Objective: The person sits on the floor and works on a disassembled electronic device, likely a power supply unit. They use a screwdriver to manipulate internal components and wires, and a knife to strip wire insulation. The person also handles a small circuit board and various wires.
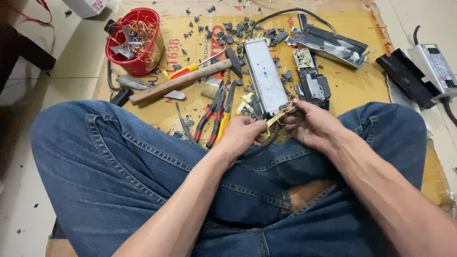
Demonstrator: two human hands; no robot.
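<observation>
— Hands: what do they hold?
— Left hand (pixel 240 134) and right hand (pixel 309 124) pinch yellowish wires (pixel 278 115) at the grey metal casing (pixel 264 76) near end, above the lap; fingertips and wire ends hidden.

Dull scuffed metal casing (pixel 264 76), rough wooden hammer handle (pixel 178 82), glossy red plastic bucket (pixel 135 42), matt brown cardboard sheet (pixel 352 85), worn blue denim jeans (pixel 119 166).
</observation>
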